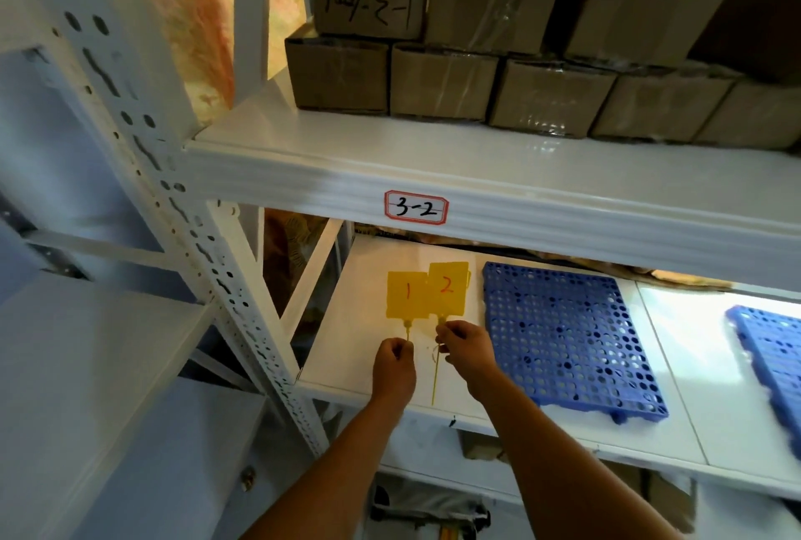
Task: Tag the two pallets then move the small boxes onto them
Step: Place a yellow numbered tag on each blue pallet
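Two bare arms reach up from 6 o'clock. Left hand [393, 359] pinches the thin stem of yellow tag 1 [406, 294]. Right hand [466, 349] pinches the stem of yellow tag 2 [447, 288], whose long thin tail hangs down. Both flat tags overlap a little above bare white lower shelf [372, 366]. At 3 o'clock lies a blue plastic pallet [563, 336] full of round holes; a second blue pallet [771, 349] sits well apart at the right edge. At 12 o'clock, taped brown small boxes [446, 82] are stacked on the upper shelf [303, 167], labelled 3-2.
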Demonstrator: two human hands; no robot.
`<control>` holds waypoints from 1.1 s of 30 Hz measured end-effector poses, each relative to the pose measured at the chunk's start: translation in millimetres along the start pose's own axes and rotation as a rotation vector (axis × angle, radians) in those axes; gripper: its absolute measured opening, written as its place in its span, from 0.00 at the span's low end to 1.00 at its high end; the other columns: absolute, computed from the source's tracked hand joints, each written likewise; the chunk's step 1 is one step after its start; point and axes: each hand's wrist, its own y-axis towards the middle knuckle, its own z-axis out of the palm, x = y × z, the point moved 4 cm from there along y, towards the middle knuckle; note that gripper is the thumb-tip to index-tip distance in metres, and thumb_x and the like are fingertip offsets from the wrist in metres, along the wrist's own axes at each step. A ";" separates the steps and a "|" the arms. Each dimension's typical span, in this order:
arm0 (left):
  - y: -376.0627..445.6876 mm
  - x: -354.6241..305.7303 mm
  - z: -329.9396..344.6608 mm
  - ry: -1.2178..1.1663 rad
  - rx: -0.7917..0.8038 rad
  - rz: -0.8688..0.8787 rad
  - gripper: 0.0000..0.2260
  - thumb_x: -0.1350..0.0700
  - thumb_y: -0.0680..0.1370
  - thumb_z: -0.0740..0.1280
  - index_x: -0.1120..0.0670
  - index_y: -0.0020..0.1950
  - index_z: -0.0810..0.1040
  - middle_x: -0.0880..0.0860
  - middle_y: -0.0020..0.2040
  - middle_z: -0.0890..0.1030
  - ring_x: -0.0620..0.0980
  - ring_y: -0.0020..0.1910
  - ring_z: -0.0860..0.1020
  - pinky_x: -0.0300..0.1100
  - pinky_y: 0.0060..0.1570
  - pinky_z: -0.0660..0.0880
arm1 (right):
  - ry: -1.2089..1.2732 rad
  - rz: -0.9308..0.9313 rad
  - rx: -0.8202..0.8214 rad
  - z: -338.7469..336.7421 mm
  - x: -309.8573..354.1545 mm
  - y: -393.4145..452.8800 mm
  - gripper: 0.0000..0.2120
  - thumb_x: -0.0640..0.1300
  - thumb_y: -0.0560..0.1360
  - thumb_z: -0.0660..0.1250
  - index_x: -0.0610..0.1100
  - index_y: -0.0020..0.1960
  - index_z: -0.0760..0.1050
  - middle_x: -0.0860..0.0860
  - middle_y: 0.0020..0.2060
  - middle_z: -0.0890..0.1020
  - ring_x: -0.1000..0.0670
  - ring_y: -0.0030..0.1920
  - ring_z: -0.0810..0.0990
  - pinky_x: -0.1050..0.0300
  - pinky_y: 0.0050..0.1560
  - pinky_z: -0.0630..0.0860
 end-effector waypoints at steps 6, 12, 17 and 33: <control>-3.7 -2.8 38.5 0.019 0.023 0.017 0.07 0.56 0.84 0.61 0.58 0.54 0.76 0.59 0.47 0.79 0.53 0.42 0.76 0.42 0.39 0.73 | -0.010 -0.019 -0.050 -41.0 -2.1 -5.8 0.09 0.43 0.83 0.65 0.43 0.47 0.82 0.48 0.38 0.85 0.52 0.38 0.82 0.60 0.40 0.76; -47.5 -21.7 100.8 0.002 0.063 0.076 0.07 0.59 0.82 0.62 0.61 0.53 0.77 0.60 0.46 0.79 0.55 0.42 0.75 0.44 0.42 0.72 | -0.074 0.039 -0.117 -120.8 -26.4 -23.8 0.08 0.42 0.85 0.59 0.45 0.56 0.77 0.44 0.40 0.79 0.48 0.37 0.76 0.56 0.37 0.73; -116.1 -33.2 172.5 -0.110 0.157 0.115 0.06 0.63 0.84 0.60 0.61 0.48 0.73 0.58 0.41 0.81 0.52 0.33 0.77 0.38 0.30 0.74 | -0.037 0.050 -0.289 -213.4 -54.9 -55.8 0.11 0.43 0.84 0.62 0.42 0.44 0.77 0.45 0.37 0.77 0.47 0.40 0.74 0.53 0.43 0.68; -355.7 -17.9 473.4 -0.185 0.393 0.095 0.06 0.64 0.85 0.58 0.59 0.60 0.73 0.60 0.51 0.83 0.57 0.44 0.82 0.44 0.39 0.78 | -0.131 0.105 -0.421 -549.2 -199.8 -174.2 0.11 0.46 0.83 0.66 0.39 0.56 0.81 0.44 0.48 0.83 0.43 0.53 0.82 0.49 0.54 0.76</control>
